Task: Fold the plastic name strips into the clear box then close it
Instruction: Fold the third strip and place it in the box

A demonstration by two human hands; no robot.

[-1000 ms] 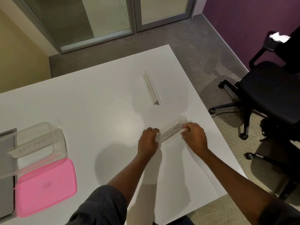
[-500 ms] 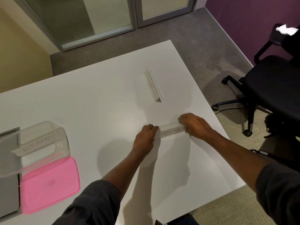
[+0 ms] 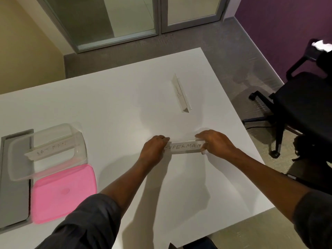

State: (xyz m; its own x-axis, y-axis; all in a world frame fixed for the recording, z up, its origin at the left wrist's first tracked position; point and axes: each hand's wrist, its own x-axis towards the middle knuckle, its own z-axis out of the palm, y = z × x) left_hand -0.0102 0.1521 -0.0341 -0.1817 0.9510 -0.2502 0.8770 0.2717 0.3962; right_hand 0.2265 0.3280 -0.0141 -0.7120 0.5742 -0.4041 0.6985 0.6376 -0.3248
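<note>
Far left: grey tray (image 3: 14, 186) is cut off by the frame edge. The clear box (image 3: 46, 151) sits partly on it, open and tilted, with a strip marked BATMAN (image 3: 51, 149) inside, running roughly left-right and slightly uphill to the right. The lettering is faint but we can read it. The pink lid (image 3: 63, 193) lies flat on the white table (image 3: 107, 108), just in front of the box and touching or nearly touching it; we can't tell which.

Our left hand (image 3: 154, 150) reaches forward from a dark sleeve, palm down, fingers curled, pinching the left end of the SUPERMAN strip (image 3: 185, 147). The thumb is hidden under the hand. The strip's long axis runs left-right, close to level, text facing us and upright. The first letter is partly covered by the left fingers. The strip sits low at the table surface; contact isn't resolvable because the clear plastic blurs into the white top. The fold shape isn't clear either.

Our right hand (image 3: 215, 143) comes in from the right, wrist angled, fingers over the top edge and thumb at the front, gripping the strip's right end.

A third name strip (image 3: 181, 95) stands folded as a tent, well apart beyond the hands, long axis running away from us. Its writing is too small to read.

Office chair (image 3: 303, 108) is off the table's right side, cut off by the frame.
</note>
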